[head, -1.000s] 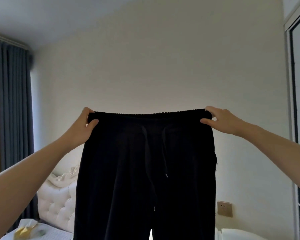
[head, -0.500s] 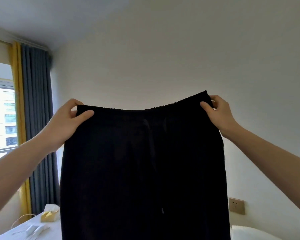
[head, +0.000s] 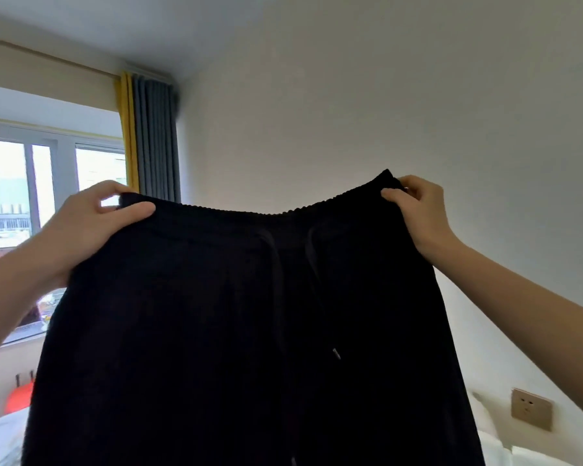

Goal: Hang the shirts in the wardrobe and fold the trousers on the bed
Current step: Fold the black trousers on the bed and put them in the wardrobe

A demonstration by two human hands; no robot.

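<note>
Head view, so the close stuff first: the black trousers (head: 216,331) fill most of the shot, held up in the air and spread out flat with the front facing the camera, legs running off the bottom edge. At the trousers' top left corner the left hand (head: 91,223) pinches the waistband (head: 266,216), thumb lying across the front of the fabric and the fingers tucked behind it. At the top right corner the right hand (head: 421,213) has the same sort of grip, thumb on the front and fingers curled over the top edge. That corner sits a bit higher than the left one, and the waistband dips in the middle. The 2 drawstring cords (head: 276,280) hang down from the middle of the waistband, and one ends in a small pale tip. Both forearms are bare. Behind the trousers, low on the left, some white bedding (head: 0,438) peeks out, with an orange-red round thing (head: 19,398) just above it; can't tell what that is. Further back on that side is a bright window (head: 31,196), and a grey curtain (head: 155,139) with a yellow strip (head: 127,129) comes down right behind the left waistband corner. Low to the right of the trousers a gold wall socket (head: 530,413) sits on the plain white wall (head: 350,95).
</note>
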